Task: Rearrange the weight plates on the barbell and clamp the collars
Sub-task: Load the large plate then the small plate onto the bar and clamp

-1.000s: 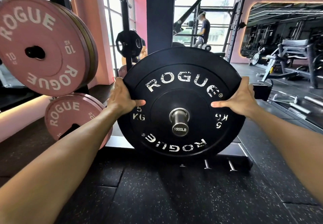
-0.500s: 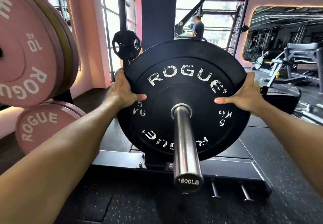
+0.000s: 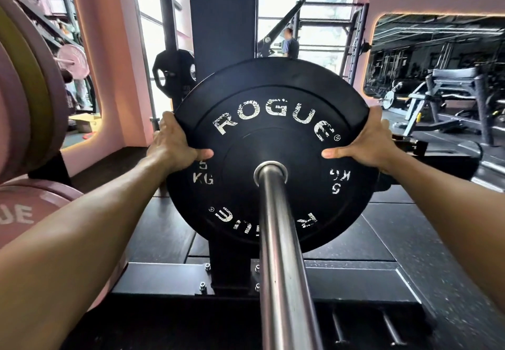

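Hanging at the far left, pink Rogue bumper plates (image 3: 19, 103) with one olive plate between them sit on storage pegs, and another pink plate (image 3: 32, 210) hangs below, all well apart from the left hand (image 3: 172, 144). That hand grips the left rim of the black 5 kg Rogue bumper plate (image 3: 273, 120), thumb flat on the face and fingers curled behind the edge. The plate stands upright on the steel barbell sleeve (image 3: 281, 254), which passes through its centre hole between the two thumbs and runs toward the camera. Behind the plate rises a dark rack upright (image 3: 221, 21). The right hand (image 3: 369, 144) clamps the right rim the same way, thumb forward, fingers hidden behind. Beyond those fingers, a bench (image 3: 453, 82) stands far off.
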